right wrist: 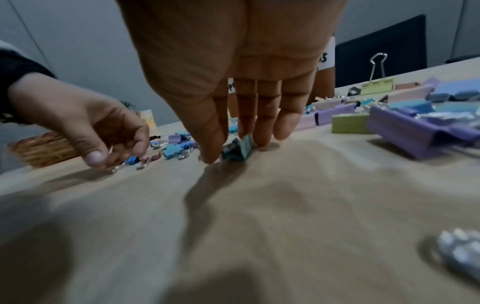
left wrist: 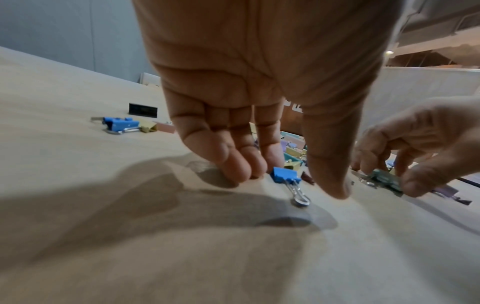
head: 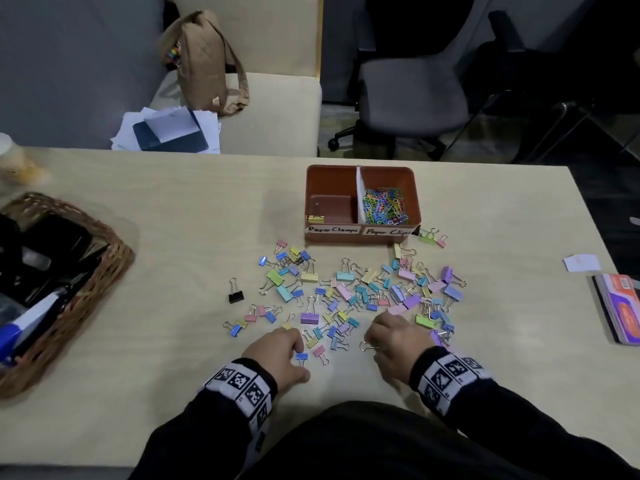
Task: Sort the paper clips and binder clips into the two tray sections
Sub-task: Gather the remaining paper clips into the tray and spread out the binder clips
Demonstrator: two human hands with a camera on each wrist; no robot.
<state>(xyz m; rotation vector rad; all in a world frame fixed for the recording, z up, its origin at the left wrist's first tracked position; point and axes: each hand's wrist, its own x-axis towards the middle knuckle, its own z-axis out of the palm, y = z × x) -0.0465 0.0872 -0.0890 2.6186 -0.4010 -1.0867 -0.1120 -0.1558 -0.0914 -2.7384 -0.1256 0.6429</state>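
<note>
Pastel-painted steel binder clips [head: 346, 296] lie scattered over the pale wooden table [head: 173, 237], filling the ground from about nine o'clock round to three o'clock of the two hands, with the brown tray [head: 362, 237] beyond them at twelve. Its right section holds a heap of coloured paper clips [head: 384, 206]; the left section holds only one yellow binder clip [head: 316, 218], so most of the sorting looks still to be done.

The left hand [head: 280, 355] hangs over a small blue binder clip [left wrist: 284, 175], fingers at the clip's far side and thumb on the near side, not yet closed on it. The right hand [head: 398, 344] pinches a teal binder clip [right wrist: 239, 150] between thumb and fingertips [right wrist: 262, 133] against the tabletop.

These clips are probably light, stiff and a little slick on their painted faces. The folded body seems the safest place to pinch; the wire handles swing loose and may tangle with neighbours, dragging extras along. Several could likely be gathered per trip.
</note>
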